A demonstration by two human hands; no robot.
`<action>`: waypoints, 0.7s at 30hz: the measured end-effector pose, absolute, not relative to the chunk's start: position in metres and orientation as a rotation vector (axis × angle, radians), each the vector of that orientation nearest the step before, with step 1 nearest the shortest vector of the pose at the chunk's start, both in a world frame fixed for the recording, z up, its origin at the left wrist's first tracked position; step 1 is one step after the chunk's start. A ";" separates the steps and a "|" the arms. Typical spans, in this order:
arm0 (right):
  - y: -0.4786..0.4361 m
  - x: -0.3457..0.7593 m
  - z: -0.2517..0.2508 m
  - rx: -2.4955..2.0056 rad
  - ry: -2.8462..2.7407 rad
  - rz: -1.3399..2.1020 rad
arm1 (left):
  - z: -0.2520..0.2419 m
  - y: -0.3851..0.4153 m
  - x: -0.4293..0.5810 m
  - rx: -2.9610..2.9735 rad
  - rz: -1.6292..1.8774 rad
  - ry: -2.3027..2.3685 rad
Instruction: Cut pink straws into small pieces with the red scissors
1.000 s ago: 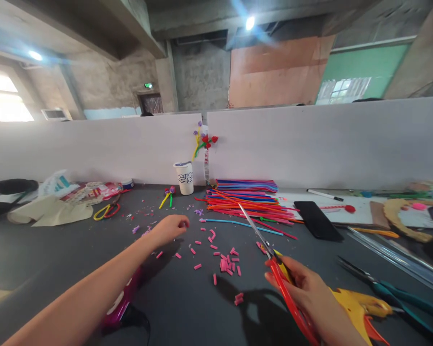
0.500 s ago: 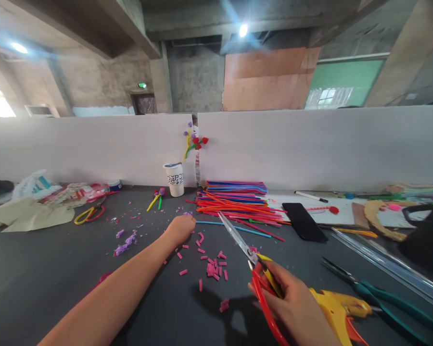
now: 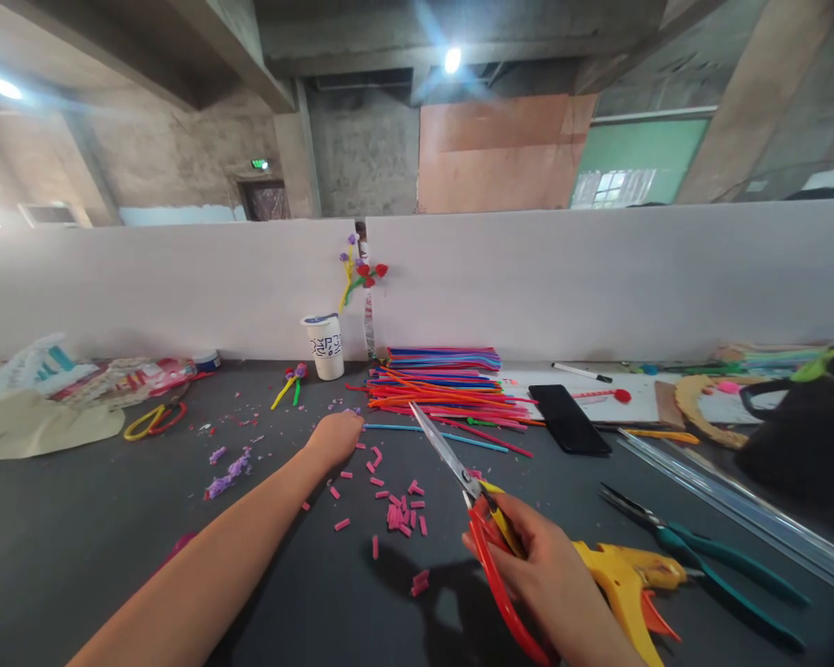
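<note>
My right hand (image 3: 528, 556) grips a pair of scissors (image 3: 451, 459) with red and yellow handles, the blades pointing away and to the left. Farther forward, my left hand (image 3: 334, 439) is closed, down at the dark tabletop; its fingertips are hidden, so what they hold cannot be made out. A light blue pipe cleaner (image 3: 437, 434) extends rightward from beside that hand. Between my hands lie many short pink pipe cleaner pieces (image 3: 398, 511). Behind them is a stack of long pipe cleaners (image 3: 445, 389) in red, orange, pink and blue.
Purple fuzzy pieces (image 3: 228, 474) and another pair of scissors (image 3: 154, 421) lie at left. A paper cup (image 3: 325, 347) stands by the white partition (image 3: 562, 278). On the right are a phone (image 3: 568, 420), green-handled pliers (image 3: 701, 551), a yellow glue gun (image 3: 629, 584) and clear rods (image 3: 729, 500).
The view has turned slightly right, so everything sits farther left in the picture. My hands keep nearly the same places, and the right still holds the scissors.
</note>
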State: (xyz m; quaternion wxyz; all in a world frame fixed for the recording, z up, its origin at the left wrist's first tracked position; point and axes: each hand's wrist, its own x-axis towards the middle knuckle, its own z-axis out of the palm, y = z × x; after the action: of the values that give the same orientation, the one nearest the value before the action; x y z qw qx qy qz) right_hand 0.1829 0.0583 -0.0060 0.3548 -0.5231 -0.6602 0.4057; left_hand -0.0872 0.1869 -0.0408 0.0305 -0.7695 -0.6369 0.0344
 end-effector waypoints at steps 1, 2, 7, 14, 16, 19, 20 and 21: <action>0.059 0.183 -0.007 -1.354 -1.706 1.048 | -0.040 0.187 -0.086 -2.382 0.101 -1.965; 0.059 0.183 -0.009 -1.354 -1.703 1.054 | -0.039 0.187 -0.084 -2.392 0.093 -1.969; 0.060 0.185 -0.008 -1.366 -1.686 1.058 | -0.026 0.182 -0.080 -2.402 0.003 -2.054; 0.059 0.188 0.004 -1.409 -1.658 1.066 | -0.006 0.128 -0.057 -2.693 -0.029 -2.074; 0.059 0.187 0.003 -1.384 -1.640 1.085 | -0.001 0.118 -0.059 -2.699 -0.041 -2.076; 0.059 0.188 0.000 -1.342 -1.610 1.112 | 0.006 0.113 -0.080 -2.529 -0.034 -2.179; 0.059 0.188 -0.001 -1.333 -1.602 1.122 | 0.007 0.112 -0.090 -2.473 -0.003 -2.222; 0.059 0.188 -0.001 -1.327 -1.595 1.131 | 0.007 0.111 -0.098 -2.440 0.044 -2.263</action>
State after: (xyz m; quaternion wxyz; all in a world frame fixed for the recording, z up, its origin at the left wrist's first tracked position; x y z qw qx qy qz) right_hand 0.1878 0.0590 -0.0012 0.3797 -0.5194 -0.6246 0.4427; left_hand -0.0981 0.1110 0.0072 -0.0933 -0.7299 -0.6770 0.0132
